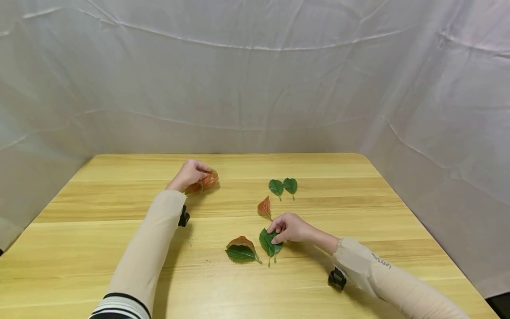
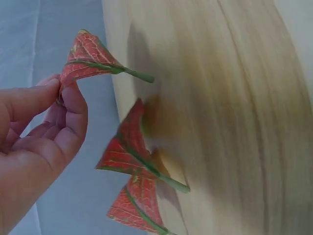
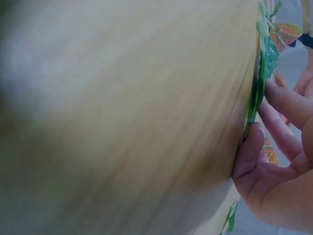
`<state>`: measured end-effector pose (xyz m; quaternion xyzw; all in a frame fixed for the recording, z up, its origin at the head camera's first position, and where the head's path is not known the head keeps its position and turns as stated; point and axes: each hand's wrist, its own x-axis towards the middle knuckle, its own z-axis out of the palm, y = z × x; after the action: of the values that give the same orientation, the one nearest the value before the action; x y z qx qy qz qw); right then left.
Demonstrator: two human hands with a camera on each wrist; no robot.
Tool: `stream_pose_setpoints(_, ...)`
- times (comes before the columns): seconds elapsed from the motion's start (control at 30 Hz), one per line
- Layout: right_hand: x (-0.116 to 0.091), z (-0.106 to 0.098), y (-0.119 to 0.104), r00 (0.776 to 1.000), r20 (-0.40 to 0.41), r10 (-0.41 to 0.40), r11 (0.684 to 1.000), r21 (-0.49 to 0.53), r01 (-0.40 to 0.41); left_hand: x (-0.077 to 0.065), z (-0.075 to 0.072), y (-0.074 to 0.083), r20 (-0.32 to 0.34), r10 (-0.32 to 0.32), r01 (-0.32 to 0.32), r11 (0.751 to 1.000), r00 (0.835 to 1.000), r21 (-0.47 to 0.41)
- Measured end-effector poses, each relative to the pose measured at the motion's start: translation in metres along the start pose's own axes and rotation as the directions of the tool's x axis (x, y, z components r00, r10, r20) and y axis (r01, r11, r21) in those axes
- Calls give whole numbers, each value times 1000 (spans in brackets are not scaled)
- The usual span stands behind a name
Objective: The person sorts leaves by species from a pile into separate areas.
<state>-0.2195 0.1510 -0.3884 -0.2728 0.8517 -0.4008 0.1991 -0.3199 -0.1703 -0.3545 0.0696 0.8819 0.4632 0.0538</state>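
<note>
At the far left of the table, my left hand [image 1: 192, 172] pinches the edge of a red leaf [image 2: 90, 58] between thumb and forefinger. Two more red leaves, a nearer one [image 2: 129, 152] and a lower one [image 2: 138, 204], stand folded beside it in the left wrist view. Near the middle, my right hand [image 1: 294, 228] has thumb and fingers on a green leaf [image 1: 276, 249] at its right edge. Another green leaf [image 1: 265, 240] overlaps it, both stems pointing toward me. In the right wrist view the green leaves [image 3: 259, 85] appear edge-on, partly behind the fingers.
Left of the right hand lies a curled leaf [image 1: 241, 252], red-brown above and green inside. Behind that hand is a small red leaf [image 1: 264, 207]. Farther back lie two green leaves, one left [image 1: 276, 187] and one right [image 1: 290, 185]. White cloth [image 1: 247, 88] hangs around the wooden table [image 1: 338, 199].
</note>
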Motion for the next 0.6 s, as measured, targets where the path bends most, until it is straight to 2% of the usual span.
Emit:
stream_pose_setpoints(0.17,1,1,1,1000,-2,-2,1000,-10,2,2,0,-5,13,-16,15,1000,1000,13)
stream_pose_setpoints(0.4,0,1,0,1000,7,-11,1000,-5,11,5,1,-11,39,-93,93,996,995,4)
stream_pose_setpoints(0.6,1,0,1,1000,9,-17,1000,0,17,7,4,-8,92,-107,103,994,990,45)
